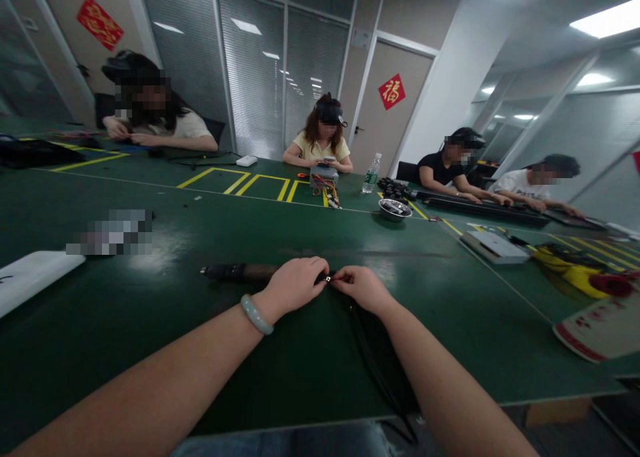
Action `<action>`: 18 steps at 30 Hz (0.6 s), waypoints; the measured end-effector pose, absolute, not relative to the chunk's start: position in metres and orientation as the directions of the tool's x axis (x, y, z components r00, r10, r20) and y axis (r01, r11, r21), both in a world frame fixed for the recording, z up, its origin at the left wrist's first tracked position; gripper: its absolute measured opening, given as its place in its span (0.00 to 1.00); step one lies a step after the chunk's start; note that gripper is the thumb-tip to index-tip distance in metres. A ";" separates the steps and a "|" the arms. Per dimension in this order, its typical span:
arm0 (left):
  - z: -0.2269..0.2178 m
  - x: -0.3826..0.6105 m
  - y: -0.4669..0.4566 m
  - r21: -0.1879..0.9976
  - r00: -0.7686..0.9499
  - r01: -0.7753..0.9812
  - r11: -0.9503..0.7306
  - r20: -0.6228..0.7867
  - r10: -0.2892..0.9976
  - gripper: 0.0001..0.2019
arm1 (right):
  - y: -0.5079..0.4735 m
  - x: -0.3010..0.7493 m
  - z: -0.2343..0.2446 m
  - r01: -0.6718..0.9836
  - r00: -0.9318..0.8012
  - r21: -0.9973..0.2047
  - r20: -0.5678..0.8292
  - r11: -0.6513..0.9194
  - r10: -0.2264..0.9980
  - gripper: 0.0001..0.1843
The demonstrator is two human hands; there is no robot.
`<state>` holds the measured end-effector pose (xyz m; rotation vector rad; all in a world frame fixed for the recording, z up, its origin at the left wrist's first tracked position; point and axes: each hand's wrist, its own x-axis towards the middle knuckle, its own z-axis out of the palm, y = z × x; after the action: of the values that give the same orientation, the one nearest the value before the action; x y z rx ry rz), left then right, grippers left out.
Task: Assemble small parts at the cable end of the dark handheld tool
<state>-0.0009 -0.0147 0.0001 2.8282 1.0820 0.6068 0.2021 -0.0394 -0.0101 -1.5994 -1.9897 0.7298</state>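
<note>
Here, the dark strap (235,272) lies pinched between left hand (295,285) and right hand (363,287) grips.

A wide dark green table marked with yellow tape lines (300,230) fills the room. Behind it stand grey slatted glass partitions (250,77) and a beige door (383,137) bearing a red diamond paper sign (391,91); right of the table rises a white square pillar (450,77), and above it glows a bright ceiling light panel (605,20)

Metal bowl (394,209) resting on green table (150,350); water bottle (371,173) standing just behind bowl; white box (493,246) lying right of bowl; person in yellow top (320,149) sitting beyond bowl.
</note>
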 end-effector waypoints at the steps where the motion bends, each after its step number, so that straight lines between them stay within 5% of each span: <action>1: 0.000 -0.001 -0.015 0.184 0.683 0.627 -0.757 0.338 0.648 0.06 | -0.040 0.202 -0.010 0.727 -0.200 -0.663 0.043 0.178 0.979 0.11; 18: 0.001 -0.005 -0.014 0.200 0.710 0.579 -0.790 0.353 0.610 0.08 | -0.042 0.205 -0.006 0.764 -0.230 -0.600 0.087 0.235 0.969 0.11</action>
<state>-0.0050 -0.0143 0.0009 2.8360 0.9877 0.6265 0.2048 -0.0417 -0.0058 -1.5867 -2.0691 0.6154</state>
